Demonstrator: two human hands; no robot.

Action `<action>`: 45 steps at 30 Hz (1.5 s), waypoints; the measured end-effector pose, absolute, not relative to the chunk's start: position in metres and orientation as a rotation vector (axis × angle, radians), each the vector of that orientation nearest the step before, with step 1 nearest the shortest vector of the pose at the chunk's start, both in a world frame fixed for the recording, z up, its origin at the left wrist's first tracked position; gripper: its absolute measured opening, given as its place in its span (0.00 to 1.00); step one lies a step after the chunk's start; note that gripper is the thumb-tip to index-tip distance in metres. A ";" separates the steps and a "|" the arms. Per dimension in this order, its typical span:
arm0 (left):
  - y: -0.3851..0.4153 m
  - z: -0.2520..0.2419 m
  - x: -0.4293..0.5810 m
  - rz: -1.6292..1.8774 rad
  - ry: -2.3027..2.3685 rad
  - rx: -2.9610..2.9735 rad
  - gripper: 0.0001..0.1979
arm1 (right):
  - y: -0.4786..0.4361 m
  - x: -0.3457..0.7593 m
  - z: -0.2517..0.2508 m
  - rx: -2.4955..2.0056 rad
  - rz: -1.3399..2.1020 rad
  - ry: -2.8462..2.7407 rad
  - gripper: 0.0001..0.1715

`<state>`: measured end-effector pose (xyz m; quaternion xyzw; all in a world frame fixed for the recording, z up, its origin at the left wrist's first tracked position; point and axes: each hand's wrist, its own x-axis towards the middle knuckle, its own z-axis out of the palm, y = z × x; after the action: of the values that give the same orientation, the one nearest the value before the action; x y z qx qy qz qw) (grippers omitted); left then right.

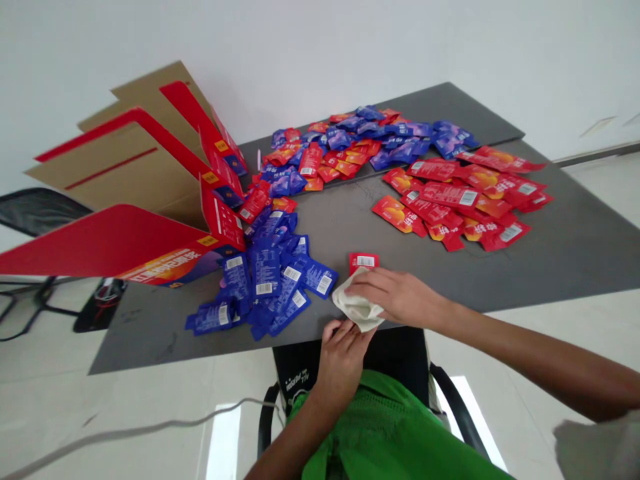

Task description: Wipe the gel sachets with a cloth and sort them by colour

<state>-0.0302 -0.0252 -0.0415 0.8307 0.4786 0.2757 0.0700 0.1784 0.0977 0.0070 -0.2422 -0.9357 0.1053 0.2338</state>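
Observation:
My right hand point(387, 293) is closed on a white cloth point(353, 303), pressing it onto a small red packet point(364, 261). The far end of this packet, with its barcode, sticks out beyond the cloth; the rest is covered. My left hand point(345, 350) is at the table's near edge, its fingers curled against the lower side of the cloth. What lies under those fingers is hidden. Just left of the cloth is a loose heap of blue packets point(273, 273), many showing barcodes. Red packets point(455, 197) are piled to the right.
A mixed heap of red and blue packets point(345, 143) lies along the back of the grey table point(345, 213). Open red cardboard boxes point(165, 200) stand at the left with raised flaps. Behind the table is a white wall point(320, 60). A cable point(175, 425) crosses below.

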 end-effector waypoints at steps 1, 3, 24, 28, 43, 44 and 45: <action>-0.025 -0.042 -0.030 0.827 1.443 2.495 0.17 | 0.097 0.175 0.002 -0.642 0.306 -2.608 0.24; -0.025 -0.041 -0.030 0.821 1.440 2.485 0.17 | 0.110 0.171 -0.007 -0.688 0.311 -2.628 0.24; -0.025 -0.041 -0.029 0.856 1.428 2.428 0.16 | 0.140 0.176 -0.010 -0.753 0.241 -2.581 0.23; -0.024 -0.042 -0.028 0.881 1.435 2.423 0.16 | 0.193 0.184 0.000 -0.926 0.134 -2.493 0.21; -0.023 -0.041 -0.028 0.929 1.402 2.390 0.15 | 0.143 0.177 -0.009 -0.761 0.233 -2.570 0.24; -0.023 -0.041 -0.028 0.916 1.411 2.391 0.15 | 0.160 0.178 -0.009 -0.830 0.216 -2.552 0.25; -0.024 -0.042 -0.028 0.898 1.420 2.390 0.16 | 0.176 0.179 -0.007 -0.880 0.202 -2.540 0.24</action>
<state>-0.0280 -0.0239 -0.0417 0.8132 0.4830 0.3056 0.1097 0.1794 0.1760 -0.0071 -0.3184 -0.9189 0.0729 0.2212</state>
